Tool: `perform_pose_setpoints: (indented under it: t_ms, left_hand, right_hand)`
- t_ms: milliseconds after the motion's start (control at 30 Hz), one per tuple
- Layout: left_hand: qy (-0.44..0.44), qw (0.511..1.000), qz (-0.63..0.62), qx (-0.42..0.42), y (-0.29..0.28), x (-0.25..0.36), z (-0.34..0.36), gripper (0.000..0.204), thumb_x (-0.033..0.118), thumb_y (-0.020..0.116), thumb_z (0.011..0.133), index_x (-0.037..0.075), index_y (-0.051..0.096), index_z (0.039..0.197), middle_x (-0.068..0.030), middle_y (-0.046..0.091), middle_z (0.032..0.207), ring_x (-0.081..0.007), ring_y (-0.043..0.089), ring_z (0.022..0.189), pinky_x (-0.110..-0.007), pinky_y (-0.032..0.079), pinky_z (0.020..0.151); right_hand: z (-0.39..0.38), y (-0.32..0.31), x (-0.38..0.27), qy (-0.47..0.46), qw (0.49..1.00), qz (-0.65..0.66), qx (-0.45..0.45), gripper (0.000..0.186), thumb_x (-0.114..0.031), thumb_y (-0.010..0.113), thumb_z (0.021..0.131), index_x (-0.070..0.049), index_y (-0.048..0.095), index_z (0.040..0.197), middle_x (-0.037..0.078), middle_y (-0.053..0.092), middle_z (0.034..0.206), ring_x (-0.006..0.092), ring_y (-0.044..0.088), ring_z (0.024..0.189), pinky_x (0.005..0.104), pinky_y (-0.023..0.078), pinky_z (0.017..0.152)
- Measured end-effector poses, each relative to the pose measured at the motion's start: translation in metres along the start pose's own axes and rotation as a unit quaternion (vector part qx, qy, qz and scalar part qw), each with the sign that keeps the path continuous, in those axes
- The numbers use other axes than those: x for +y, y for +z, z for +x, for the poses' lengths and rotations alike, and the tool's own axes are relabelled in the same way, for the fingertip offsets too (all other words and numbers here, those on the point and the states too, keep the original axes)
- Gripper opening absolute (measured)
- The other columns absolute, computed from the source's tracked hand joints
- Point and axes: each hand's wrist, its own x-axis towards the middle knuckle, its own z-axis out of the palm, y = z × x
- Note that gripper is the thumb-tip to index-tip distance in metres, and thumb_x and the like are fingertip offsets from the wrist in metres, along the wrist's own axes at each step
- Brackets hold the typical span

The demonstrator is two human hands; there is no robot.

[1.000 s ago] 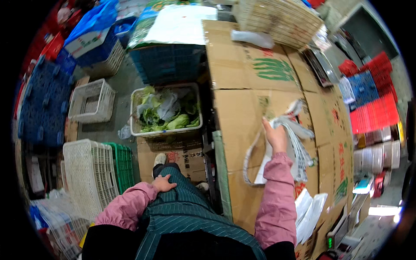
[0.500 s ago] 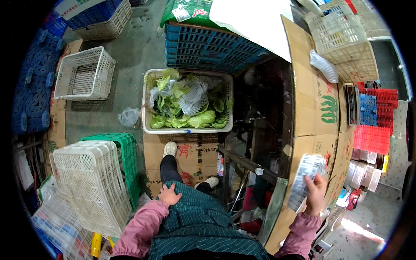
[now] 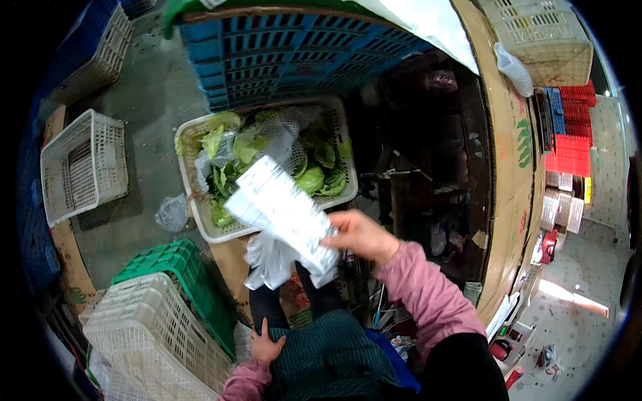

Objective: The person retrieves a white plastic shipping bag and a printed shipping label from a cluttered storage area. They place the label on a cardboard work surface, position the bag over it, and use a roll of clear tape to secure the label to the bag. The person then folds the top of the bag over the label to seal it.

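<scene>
My right hand pinches a long printed paper slip between thumb and fingers, out in front of me. Below the slip hangs something white and crumpled, blurred; whether it is a bag or gloves I cannot tell. Behind the paper, a white plastic crate holds green leaves, a cabbage and white netting. The slip hides part of the crate's contents. My left hand rests on the dark green striped apron with its fingers apart, holding nothing.
Blue crates stand beyond the vegetable crate. At left are an empty white crate, a clear plastic bag, and white and green crates. A cardboard-covered counter runs along the right.
My right hand has swung left from the cardboard counter with the paper slip, now in front of the vegetable crate. White crumpled material shows beneath it. My view has turned and shifted.
</scene>
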Motion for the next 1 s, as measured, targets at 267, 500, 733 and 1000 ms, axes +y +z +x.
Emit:
perform_pose_setpoints:
  t_ms: [267,500,733,1000]
  left_hand:
    - [-0.028,0.998,0.024,0.053,0.007,0.046,0.007,0.089,0.048,0.069,0.071,0.026,0.024,0.144,-0.0309,0.030,0.137,-0.0480,0.038,0.120,-0.054,0.040,0.092]
    - [0.091,0.979,0.074,0.165,0.002,0.107,-0.005,0.082,0.042,0.071,0.071,0.020,0.033,0.141,-0.0333,0.035,0.134,-0.0508,0.043,0.115,-0.055,0.041,0.091]
    - [0.069,0.991,0.078,0.086,0.027,0.124,0.024,0.084,0.044,0.069,0.073,0.025,0.028,0.143,-0.0337,0.027,0.139,-0.0507,0.040,0.117,-0.055,0.039,0.092]
    - [0.064,0.987,0.099,0.108,0.022,0.151,0.017,0.080,0.043,0.070,0.073,0.024,0.032,0.141,-0.0311,0.027,0.140,-0.0506,0.040,0.117,-0.055,0.038,0.093]
  right_hand:
    - [0.020,-0.168,-0.079,-0.284,0.877,-0.217,0.322,0.022,-0.006,0.060,0.086,0.003,0.061,0.106,0.003,0.067,0.092,0.0067,0.059,0.075,0.0231,0.048,0.068]
    - [0.004,-0.336,-0.062,-0.155,0.503,-0.531,0.664,0.033,-0.018,0.057,0.089,0.002,0.056,0.114,0.022,0.064,0.102,0.0331,0.061,0.099,0.0400,0.046,0.080]
    - [-0.075,-0.514,0.072,-0.079,0.466,-0.473,0.744,0.036,-0.012,0.053,0.088,0.003,0.051,0.120,0.024,0.060,0.108,0.0377,0.057,0.101,0.0416,0.044,0.084]
    - [-0.037,-0.465,0.093,-0.149,0.503,-0.334,0.783,0.038,-0.011,0.050,0.091,0.007,0.047,0.123,0.027,0.057,0.112,0.0393,0.055,0.101,0.0403,0.045,0.084]
